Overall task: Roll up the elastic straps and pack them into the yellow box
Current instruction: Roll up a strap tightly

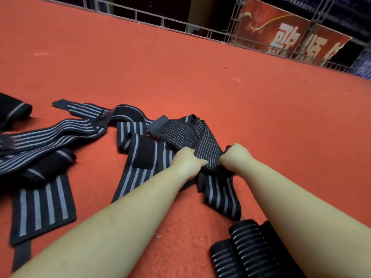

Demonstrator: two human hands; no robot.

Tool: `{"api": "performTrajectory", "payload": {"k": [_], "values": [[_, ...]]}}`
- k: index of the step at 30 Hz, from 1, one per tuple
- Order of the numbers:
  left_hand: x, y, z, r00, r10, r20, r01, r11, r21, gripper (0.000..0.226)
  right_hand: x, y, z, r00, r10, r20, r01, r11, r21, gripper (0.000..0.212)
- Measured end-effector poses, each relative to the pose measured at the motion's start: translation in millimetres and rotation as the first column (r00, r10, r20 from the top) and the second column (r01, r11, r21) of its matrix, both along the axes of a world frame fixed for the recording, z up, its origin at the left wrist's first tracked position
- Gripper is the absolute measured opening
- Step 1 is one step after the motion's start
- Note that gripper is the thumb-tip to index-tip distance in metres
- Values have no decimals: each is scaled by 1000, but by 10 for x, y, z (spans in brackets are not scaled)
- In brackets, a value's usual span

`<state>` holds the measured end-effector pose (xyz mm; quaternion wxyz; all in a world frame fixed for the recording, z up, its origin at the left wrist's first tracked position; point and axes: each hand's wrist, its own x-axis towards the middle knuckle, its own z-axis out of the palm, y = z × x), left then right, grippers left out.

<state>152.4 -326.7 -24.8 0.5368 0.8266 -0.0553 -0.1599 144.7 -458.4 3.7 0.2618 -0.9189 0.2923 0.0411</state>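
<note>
Thin-striped elastic strap (208, 153) at frame centre, pinched at its near end by left hand (185, 160) and right hand (234, 157), trailing toward eleven o'clock over tangled loose straps (138, 137), likely to snag or unroll if tension slackens; yellow box unseen.

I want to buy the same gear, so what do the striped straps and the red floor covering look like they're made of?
Striped strap, gripped by left hand and right hand: looks like woven elastic fabric, matte black with grey ribbed lines, folding limply. Its end patch may be hook-and-loop. Red floor covering: seemingly short-pile carpet or felt, matte and fuzzy.
</note>
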Motion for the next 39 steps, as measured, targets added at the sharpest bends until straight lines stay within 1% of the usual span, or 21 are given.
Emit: {"api": "performTrajectory", "payload": {"k": [1,2,4,5,7,9,11,13,18,20,23,24,26,27,29,30,32,34,35,38,39], "values": [[-24,12,-5,1000,-7,20,7,1000,-8,11,-10,-1,-20,1000,23,13,-23,1000,-21,7],[-46,36,4,1000,-1,28,2,999,-36,13,-25,-4,-36,999,42,28,-41,999,-26,6],[-75,105,77,999,41,23,-36,985,-166,17,-67,-17,-24,997,46,63,-45,999,-13,20],[-96,154,148,996,80,30,-70,967,-244,17,-101,-20,9,995,40,87,-39,999,-6,22],[-158,281,342,991,127,51,-98,919,-381,16,-181,-19,98,990,26,139,-26,1000,-5,23],[-259,409,552,993,111,45,-73,858,-508,16,-266,29,205,980,21,197,-23,1000,9,26],[-397,538,770,995,91,40,-48,795,-604,16,-361,154,325,968,24,251,-30,999,20,39],[-543,681,984,993,101,60,-36,747,-664,19,-463,339,469,952,85,293,-94,995,18,52],[-864,1102,1405,997,63,47,-5,649,-761,20,-741,915,855,871,285,400,-320,947,20,54],[-1007,1295,1549,998,40,56,18,633,-774,20,-864,1174,1000,798,394,456,-457,889,33,62],[-1174,1614,1699,999,37,31,0,631,-776,18,-1044,1545,1140,675,569,469,-673,736,75,68],[-1220,1720,1727,999,41,13,-16,627,-779,17,-1110,1670,1171,649,594,475,-717,686,122,65],[-1318,1921,1761,998,62,-15,-50,608,-792,17,-1214,1893,1183,613,596,519,-780,558,281,37],[-1374,2016,1773,996,84,-17,-64,604,-795,19,-1278,2003,1182,616,574,540,-786,490,376,29],[-1494,2205,1782,991,137,6,-79,606,-791,22,-1420,2227,1156,701,507,501,-704,377,602,19],[-1553,2293,1776,987,158,18,-83,604,-793,22,-1480,2334,1135,736,489,468,-644,294,706,16],[-1652,2472,1740,982,190,-13,-122,576,-809,19,-1603,2544,1080,757,463,461,-575,138,806,16],[-1723,2651,1687,980,187,-74,-164,532,-831,15,-1713,2742,1008,767,435,472,-575,139,806,19],[-1756,2738,1663,982,164,-92,-166,524,-835,13,-1747,2824,957,774,413,479,-580,161,798,22],[-1858,2950,1583,984,133,-121,-176,578,-797,5,-1870,3028,842,785,362,503,-599,233,766,14],[-1878,3005,1545,980,152,-129,-196,602,-774,10,-1883,3069,780,782,361,507,-610,282,740,12]]}}
